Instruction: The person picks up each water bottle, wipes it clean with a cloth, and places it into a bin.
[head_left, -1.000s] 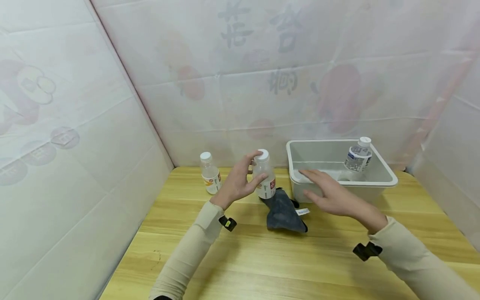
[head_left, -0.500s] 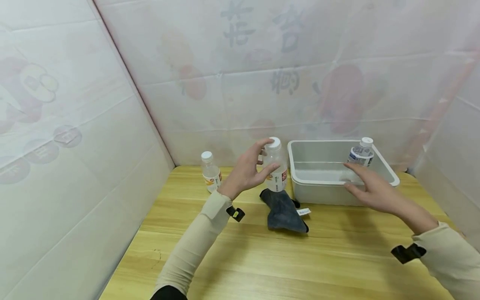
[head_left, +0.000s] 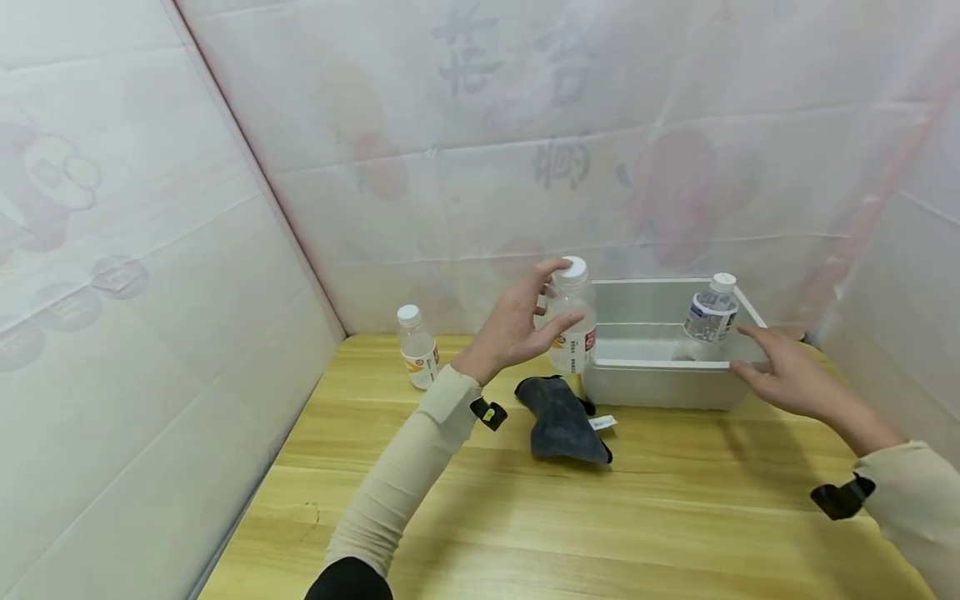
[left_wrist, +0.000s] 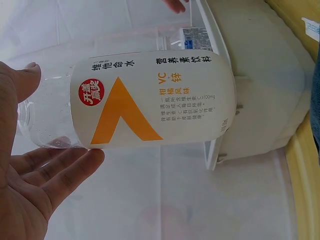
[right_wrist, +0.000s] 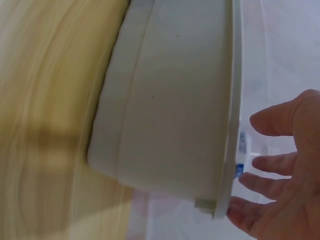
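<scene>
My left hand [head_left: 517, 327] grips a clear plastic drink bottle [head_left: 573, 337] with a white cap, thumb and fingers around its upper part. The bottle stands upright in the air by the left end of a grey plastic bin [head_left: 652, 387]. In the left wrist view its label [left_wrist: 145, 100] shows an orange chevron and a red round mark. My right hand [head_left: 795, 375] is at the bin's front right corner, fingers extended by the rim. Inside the bin, a second clear bottle [head_left: 711, 312] with a blue-and-white label leans at the right.
Another white-capped drink bottle [head_left: 418, 350] stands at the back left of the wooden table [head_left: 600, 533]. A dark grey cloth [head_left: 562, 425] with a white tag lies in front of the bin. Printed sheets [head_left: 480, 200] enclose the back and sides.
The left hand has lifted the drink bottle off the area by the cloth and carried it right, toward the bin. My right hand has moved right along the bin to its right corner.
</scene>
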